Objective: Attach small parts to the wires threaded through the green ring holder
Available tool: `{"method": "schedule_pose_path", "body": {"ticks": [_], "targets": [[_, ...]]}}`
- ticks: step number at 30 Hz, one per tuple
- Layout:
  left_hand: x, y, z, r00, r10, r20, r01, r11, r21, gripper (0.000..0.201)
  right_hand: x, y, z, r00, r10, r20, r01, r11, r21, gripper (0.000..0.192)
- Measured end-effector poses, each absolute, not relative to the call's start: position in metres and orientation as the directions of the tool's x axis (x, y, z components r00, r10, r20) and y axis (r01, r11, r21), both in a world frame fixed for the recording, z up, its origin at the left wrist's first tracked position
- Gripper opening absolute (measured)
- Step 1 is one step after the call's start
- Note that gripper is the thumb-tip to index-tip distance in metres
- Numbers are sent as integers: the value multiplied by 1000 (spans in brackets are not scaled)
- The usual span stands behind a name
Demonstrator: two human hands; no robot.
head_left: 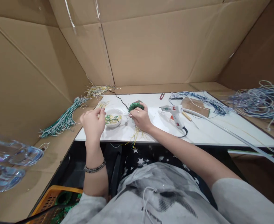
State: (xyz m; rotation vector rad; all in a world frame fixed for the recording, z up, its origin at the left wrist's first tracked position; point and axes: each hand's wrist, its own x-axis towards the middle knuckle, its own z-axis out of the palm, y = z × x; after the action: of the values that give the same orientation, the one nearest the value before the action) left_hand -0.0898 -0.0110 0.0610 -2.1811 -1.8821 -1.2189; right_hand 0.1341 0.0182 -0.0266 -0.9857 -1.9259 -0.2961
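Note:
My right hand (141, 119) is wrapped round a small round green piece (135, 106) that looks woven, close to the middle of the white tabletop. A thin pale strand (123, 114) runs from this hand across to my left hand (92, 123). My left hand is raised with its fingers pinched on the strand's other end. Below the strand stands a white bowl (113, 125) with yellow and green clippings in it. Several yellow strands (137, 134) trail over the table's front edge beneath my right hand. Fingers partly cover the green piece.
A white glue gun (175, 113), an awl (188, 117) and a red tool (162, 96) lie to the right. Blue strands (204, 101) and a large coil (263, 101) stand beyond. Green strands (65, 118) lie left. An orange basket (48, 199) sits below. Cardboard walls (160, 49) enclose the table.

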Motion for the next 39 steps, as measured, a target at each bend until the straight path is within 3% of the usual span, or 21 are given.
{"method": "schedule_pose_path", "body": {"ticks": [4, 9, 14, 24, 27, 30, 32, 37, 39], "targets": [[-90, -4, 51, 46, 826, 562, 816, -355, 455, 35, 135, 18, -28, -244, 477, 844, 715, 676, -176, 23], [-80, -8, 55, 54, 576, 815, 616, -662, 427, 26, 135, 17, -27, -247, 485, 839, 715, 676, -180, 24], [-70, -17, 62, 164, 410, 897, 458, -837, 299, 10, 135, 16, -25, -246, 537, 807, 726, 654, -213, 22], [-52, -14, 53, 5, 389, 921, 409, -842, 353, 24, 133, 13, -22, -254, 563, 787, 752, 627, -205, 28], [-55, -14, 55, -154, 363, 919, 353, -848, 395, 26, 133, 13, -23, -247, 555, 795, 752, 627, -203, 27], [-69, -17, 61, -335, 291, 896, 420, -805, 418, 23, 134, 14, -24, -230, 529, 817, 741, 640, -205, 27], [-79, -17, 64, -322, 317, 892, 535, -716, 447, 16, 134, 15, -25, -208, 519, 829, 732, 645, -220, 26], [-93, -4, 57, -43, 672, 740, 708, -502, 497, 11, 134, 17, -27, -167, 517, 839, 711, 653, -261, 28], [-93, 4, 50, 19, 728, 686, 716, -488, 498, 15, 135, 17, -27, -157, 521, 839, 701, 658, -277, 29]]}}
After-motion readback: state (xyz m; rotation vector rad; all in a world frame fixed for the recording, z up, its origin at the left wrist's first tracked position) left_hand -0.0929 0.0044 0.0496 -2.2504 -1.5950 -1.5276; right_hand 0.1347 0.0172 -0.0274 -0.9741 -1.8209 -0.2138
